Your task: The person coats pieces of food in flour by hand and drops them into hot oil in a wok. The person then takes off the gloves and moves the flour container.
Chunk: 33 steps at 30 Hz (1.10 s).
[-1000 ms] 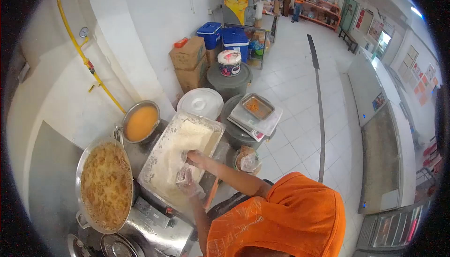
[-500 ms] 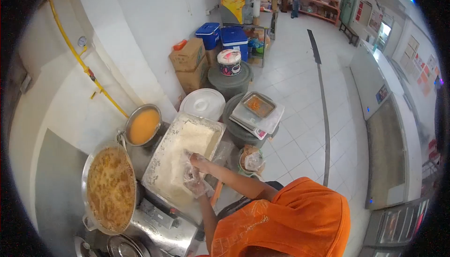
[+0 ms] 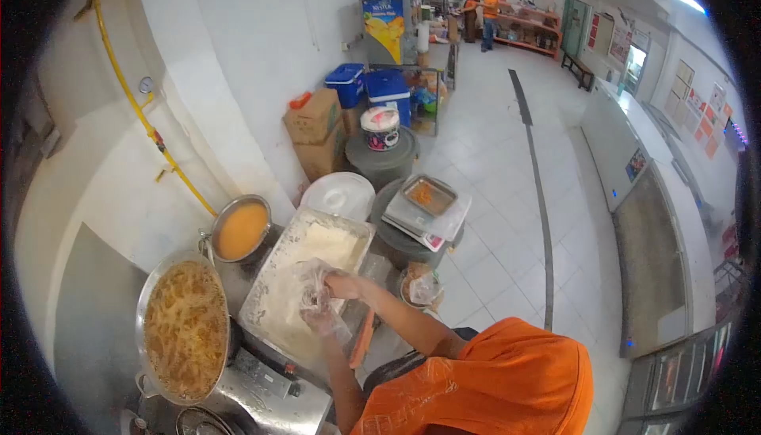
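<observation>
My left hand point(image 3: 321, 316) and right hand point(image 3: 342, 284) sit close together above the silver rectangular metal tray point(image 3: 361, 248), which runs near-left to far-right. I can't tell their opening or hold.

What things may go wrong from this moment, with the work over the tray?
The wide pan of foamy brown liquid stands close by; if hot, it might splash the left hand.
White powder could spill over the side of the tray.
The loose plastic glove might slip.
</observation>
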Available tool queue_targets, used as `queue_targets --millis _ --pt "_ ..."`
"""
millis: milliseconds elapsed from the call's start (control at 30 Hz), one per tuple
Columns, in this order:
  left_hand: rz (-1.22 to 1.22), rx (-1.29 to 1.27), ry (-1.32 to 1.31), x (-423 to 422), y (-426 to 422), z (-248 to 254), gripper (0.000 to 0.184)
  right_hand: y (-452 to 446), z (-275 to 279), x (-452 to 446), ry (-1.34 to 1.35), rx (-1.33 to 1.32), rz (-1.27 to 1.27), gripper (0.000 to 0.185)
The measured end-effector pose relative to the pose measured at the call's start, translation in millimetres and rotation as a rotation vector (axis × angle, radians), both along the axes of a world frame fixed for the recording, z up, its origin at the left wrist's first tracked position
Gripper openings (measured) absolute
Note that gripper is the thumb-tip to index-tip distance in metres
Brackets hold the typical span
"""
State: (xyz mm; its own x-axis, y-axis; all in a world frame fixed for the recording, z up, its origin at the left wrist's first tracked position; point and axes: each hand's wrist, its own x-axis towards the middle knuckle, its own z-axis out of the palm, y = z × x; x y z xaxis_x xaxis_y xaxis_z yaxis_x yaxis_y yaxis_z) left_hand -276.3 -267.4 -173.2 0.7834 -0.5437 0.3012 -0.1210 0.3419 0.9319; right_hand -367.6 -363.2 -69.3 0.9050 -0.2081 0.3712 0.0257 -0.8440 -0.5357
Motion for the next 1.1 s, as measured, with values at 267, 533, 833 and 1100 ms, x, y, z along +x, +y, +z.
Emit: queue_targets --millis 267,533,833,1100 --pt "-0.443 -0.431 0.678 8 35 -1 0.047 14 -95 54 -0.337 1.751 0.305 0.058" --pt "-0.02 0.156 -0.226 -21 78 -1 0.034 47 -22 15 -0.249 1.624 0.436 0.063" --pt "0.25 0.58 -0.972 -20 104 10 0.032 55 -88 60 -0.135 1.744 0.188 0.059" --pt "0.04 0.305 -0.052 -7 99 -5 0.04 62 -163 85 -0.446 1.118 0.331 0.052"
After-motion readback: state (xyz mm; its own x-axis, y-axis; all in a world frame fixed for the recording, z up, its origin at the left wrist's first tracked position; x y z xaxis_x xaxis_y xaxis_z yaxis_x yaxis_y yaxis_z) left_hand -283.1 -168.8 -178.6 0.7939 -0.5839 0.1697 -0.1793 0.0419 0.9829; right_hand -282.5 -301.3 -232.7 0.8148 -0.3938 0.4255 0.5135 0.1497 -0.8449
